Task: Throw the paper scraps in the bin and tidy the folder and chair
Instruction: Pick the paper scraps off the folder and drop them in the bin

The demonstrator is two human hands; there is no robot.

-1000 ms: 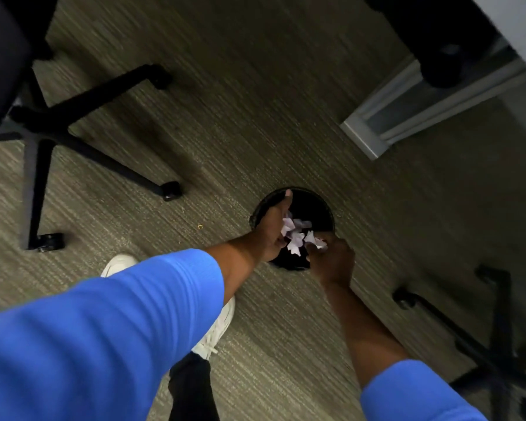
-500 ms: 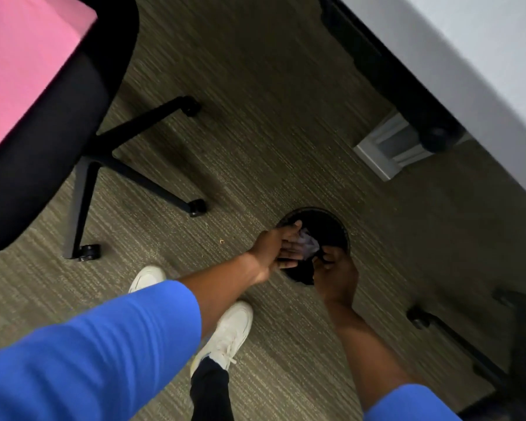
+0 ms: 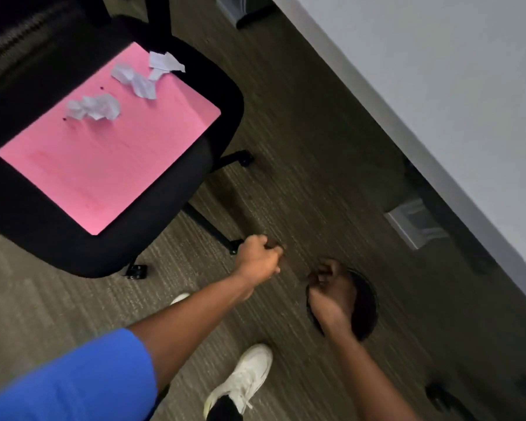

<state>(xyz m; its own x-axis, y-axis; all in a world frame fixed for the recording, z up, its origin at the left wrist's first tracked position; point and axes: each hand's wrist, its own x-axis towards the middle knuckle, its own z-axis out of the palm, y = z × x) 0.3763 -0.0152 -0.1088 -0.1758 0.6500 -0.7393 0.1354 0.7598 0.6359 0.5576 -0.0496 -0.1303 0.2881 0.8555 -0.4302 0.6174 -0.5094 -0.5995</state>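
A pink folder [image 3: 109, 156] lies flat on the seat of a black office chair [image 3: 170, 220] at the upper left. Several crumpled white paper scraps [image 3: 94, 107] rest on the folder's far half. A round black bin [image 3: 365, 302] stands on the carpet at centre right, its inside dark. My left hand [image 3: 260, 258] hovers left of the bin, fingers curled with nothing seen in them. My right hand [image 3: 328, 288] is over the bin's left rim, fingers curled, no paper visible in it.
A white desk top [image 3: 437, 101] runs along the right side, with a grey metal foot [image 3: 413, 223] beneath it. My white shoe [image 3: 243, 378] stands on the grey carpet. A second chair's black base [image 3: 444, 399] shows at the lower right.
The white scraps held over the bin are gone from my hands. Both hands have drawn back, the left one moving left off the bin. The view has swung up to show the chair and folder.
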